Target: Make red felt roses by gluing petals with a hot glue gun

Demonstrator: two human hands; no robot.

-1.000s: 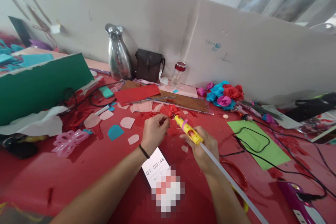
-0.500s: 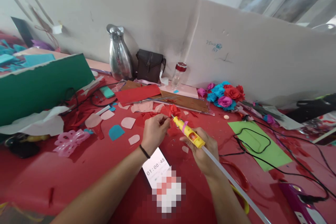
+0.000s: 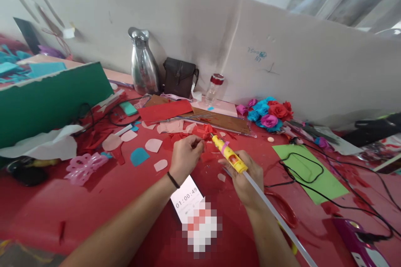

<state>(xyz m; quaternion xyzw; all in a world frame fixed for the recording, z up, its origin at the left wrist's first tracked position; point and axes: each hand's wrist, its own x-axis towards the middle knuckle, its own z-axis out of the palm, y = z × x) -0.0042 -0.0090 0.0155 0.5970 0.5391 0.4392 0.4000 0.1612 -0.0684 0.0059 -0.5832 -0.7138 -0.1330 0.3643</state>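
My left hand [image 3: 188,154] has its fingertips pinched together at a small red crepe-paper flower [image 3: 206,129]; the fingers hide part of their hold. My right hand [image 3: 247,175] is wrapped around a yellow hot glue gun [image 3: 230,155] with pink tape on its barrel. Its nozzle points up and left, a little apart from the left fingertips and close to the red flower. A long whitish glue stick [image 3: 275,212] runs out of the gun's back over my right forearm. Beneath my left wrist lies a phone [image 3: 187,194] showing a running timer.
Pink and blue paper petals [image 3: 139,157] are scattered left of my hands. Behind stand a steel jug [image 3: 144,64], a dark bag [image 3: 179,77] and a glass jar [image 3: 214,87]. At right are paper flowers [image 3: 269,112], a green sheet [image 3: 308,171], black cables and a purple power strip [image 3: 357,240].
My right hand has drawn the glue gun slightly right and back, so its nozzle is farther from the left fingertips. My left hand stays pinched in nearly the same place.
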